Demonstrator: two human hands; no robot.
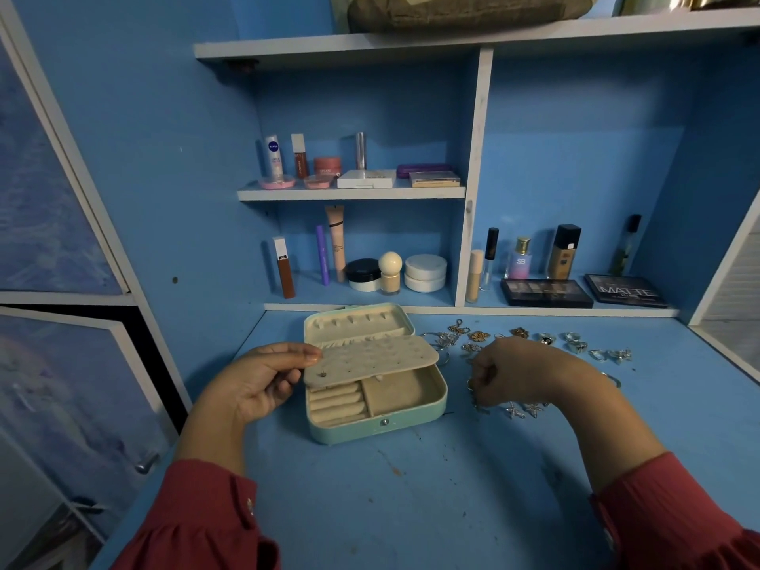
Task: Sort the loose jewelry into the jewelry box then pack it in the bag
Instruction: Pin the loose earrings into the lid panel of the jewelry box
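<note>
Clearly the jewelry box [376,421] is the bulky piece: a stiff, light shell lying open on the surface [411,487], best lifted later by its two long sides. Its perforated earring panel [370,359] is thin and somewhat bendy; the left hand [263,376] pinches its near corner, thumb on top. Right of that grip, the right hand [506,372] is curled over the loose jewelry [575,343], apparently pinching something tiny, slippery and easily dropped.

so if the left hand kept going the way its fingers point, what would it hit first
The left hand points rightward and already grips the earring panel of the jewelry box. Past that, probably the loose jewelry, though depth is unclear.
</note>
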